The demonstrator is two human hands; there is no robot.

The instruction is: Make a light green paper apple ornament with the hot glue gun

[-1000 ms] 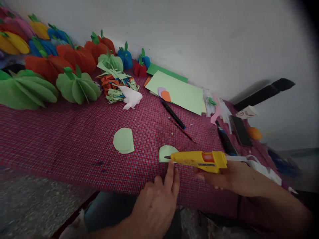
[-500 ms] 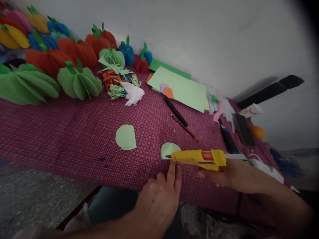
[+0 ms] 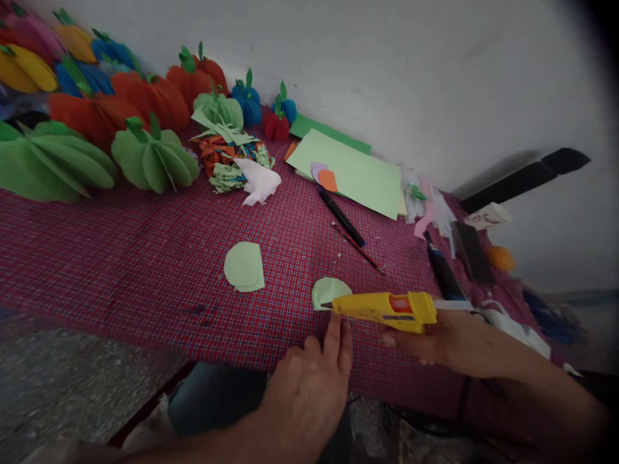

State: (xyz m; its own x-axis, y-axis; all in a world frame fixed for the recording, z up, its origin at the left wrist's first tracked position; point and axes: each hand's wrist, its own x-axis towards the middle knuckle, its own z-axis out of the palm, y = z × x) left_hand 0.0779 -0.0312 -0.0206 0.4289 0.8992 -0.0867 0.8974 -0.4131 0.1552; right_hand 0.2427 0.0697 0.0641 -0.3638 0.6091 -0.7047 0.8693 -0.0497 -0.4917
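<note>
1. Far L: a crowd of puffy paper pumpkins (image 3: 155,158), green, red-orange, blue, yellow & pink, sits along the back of the desk (image 3: 159,258) w/ its red checked cloth. Prob. put there to be out of the way.
2. Next, a heap of tiny orange, blue & green paper scraps (image 3: 220,154) w/ a torn whitish piece (image 3: 260,180) beside it. Prob. all bits kept in one spot.
3. A pale green rounded paper piece (image 3: 243,265) lies flat, apart from both hands.
4. L hand (image 3: 307,386): pointer & middle fingers stick out side by side, the rest bent; it pinches nothing. The pointer reaches the near edge of a small pale green half-round paper (image 3: 320,290) on the desk, prob. so it won't slide.
5. Behind: a black pen (image 3: 342,217) & a big pale green paper sheet (image 3: 358,171).
6. R hand (image 3: 449,341) is curled round a yellow plastic glue gun (image 3: 377,306), held sideways so the tip is right at the half-round paper. Can't tell if it touches. The gun's label is too blurry to read.
7. Far R: a white paper cup (image 3: 487,216) lies tipped; its red marks can't be read.
</note>
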